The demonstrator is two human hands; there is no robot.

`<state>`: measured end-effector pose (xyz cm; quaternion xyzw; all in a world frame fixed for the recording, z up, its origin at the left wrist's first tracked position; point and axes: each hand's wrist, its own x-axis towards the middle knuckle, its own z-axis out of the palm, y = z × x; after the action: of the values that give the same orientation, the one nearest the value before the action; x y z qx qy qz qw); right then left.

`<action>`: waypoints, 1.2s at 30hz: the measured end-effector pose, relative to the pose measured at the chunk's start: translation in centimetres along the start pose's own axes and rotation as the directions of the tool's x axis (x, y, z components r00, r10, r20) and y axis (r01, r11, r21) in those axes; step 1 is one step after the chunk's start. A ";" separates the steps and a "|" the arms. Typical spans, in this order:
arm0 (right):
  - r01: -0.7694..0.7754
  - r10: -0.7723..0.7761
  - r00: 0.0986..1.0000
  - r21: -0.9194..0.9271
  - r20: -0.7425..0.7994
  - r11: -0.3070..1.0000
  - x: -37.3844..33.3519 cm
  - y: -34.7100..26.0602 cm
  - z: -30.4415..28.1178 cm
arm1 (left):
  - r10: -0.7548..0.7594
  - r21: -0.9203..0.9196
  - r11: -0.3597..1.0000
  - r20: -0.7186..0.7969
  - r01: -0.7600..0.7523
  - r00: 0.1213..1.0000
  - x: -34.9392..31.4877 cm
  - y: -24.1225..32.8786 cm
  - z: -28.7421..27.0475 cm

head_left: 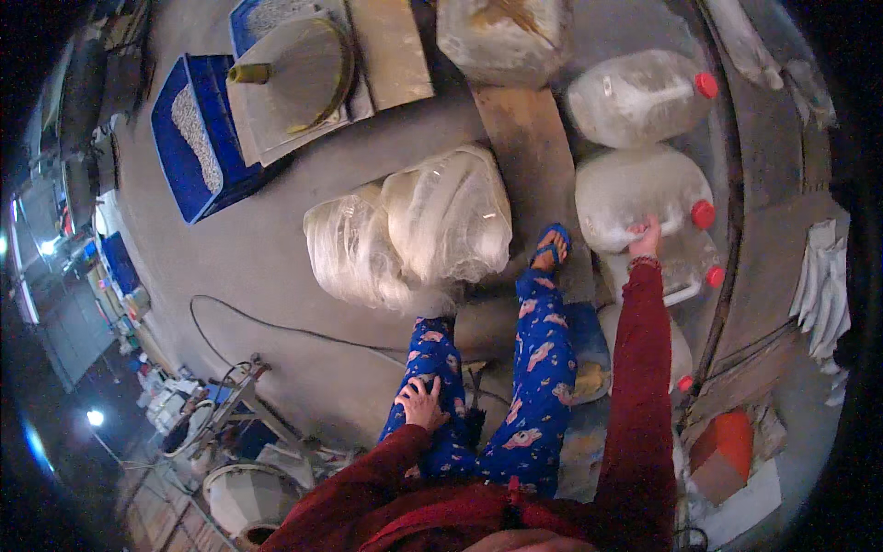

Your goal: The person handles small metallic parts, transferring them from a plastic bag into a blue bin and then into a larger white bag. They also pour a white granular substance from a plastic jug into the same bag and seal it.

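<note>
Right hand: at the second jug in the row, on its near side, left of its red cap. Fingers curled in; we can't tell if they're clamped on the handle.
Left hand: resting on our left trouser leg, fingers apart.
Jug row: second jug sits between the far jug and the third jug, near the floor's right edge; we see caps pointing right.
Wooden board: on the floor, just left of the jugs.
Wrapped bundles: two, touching, left of the board.
Blue bin: toward the floor's far left corner, pale granules inside.
</note>
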<state>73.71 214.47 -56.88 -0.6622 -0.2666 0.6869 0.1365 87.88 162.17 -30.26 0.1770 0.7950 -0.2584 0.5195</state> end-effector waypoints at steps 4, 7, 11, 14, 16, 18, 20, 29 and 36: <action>0.005 -0.005 1.000 -0.001 0.017 1.000 -5.7 1.4 -0.8 | 0.006 0.140 0.990 -0.089 0.007 0.996 0.3 -1.5 0.9; 0.141 -0.143 0.989 -0.046 -0.049 0.989 -10.9 2.1 -1.2 | -0.003 0.032 0.999 -0.235 0.011 0.972 0.2 -3.4 1.9; 0.212 -0.215 0.976 -0.060 -0.045 0.975 -20.3 1.6 -2.4 | -0.014 -0.106 0.994 -0.250 -0.013 0.968 0.1 -7.1 3.2; 0.261 -0.292 0.949 -0.220 -0.118 0.940 -25.7 -1.9 -4.8 | 0.027 -0.116 0.992 -0.186 -0.050 0.982 0.7 -9.9 4.2; 0.228 -0.272 0.960 -0.387 -0.062 0.894 -27.1 -1.5 -5.1 | 0.049 -0.139 0.987 -0.179 -0.075 0.983 1.0 -11.3 4.9; 0.191 -0.287 0.953 -0.542 -0.099 0.819 -27.2 0.3 -4.7 | 0.076 -0.123 0.988 -0.124 -0.091 0.989 1.2 -12.5 5.2; 0.298 -0.347 0.932 -0.766 0.105 0.570 -26.4 2.9 -3.8 | 0.131 -0.170 0.976 -0.022 -0.133 0.991 1.1 -13.3 5.4; 0.307 -0.202 0.943 -0.926 0.265 0.218 -24.2 2.0 -4.1 | 0.101 -0.464 0.885 0.147 -0.021 0.984 -0.4 -12.6 6.6; 0.580 -0.195 0.772 -0.796 0.605 -0.173 -24.7 1.6 -6.1 | -0.118 -0.719 0.676 -0.318 -0.159 0.941 -1.9 -6.6 3.9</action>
<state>82.05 200.92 -36.97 -0.3353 -0.8719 0.2933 -0.2035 87.83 154.51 -28.28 0.0037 0.9060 0.1239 0.4047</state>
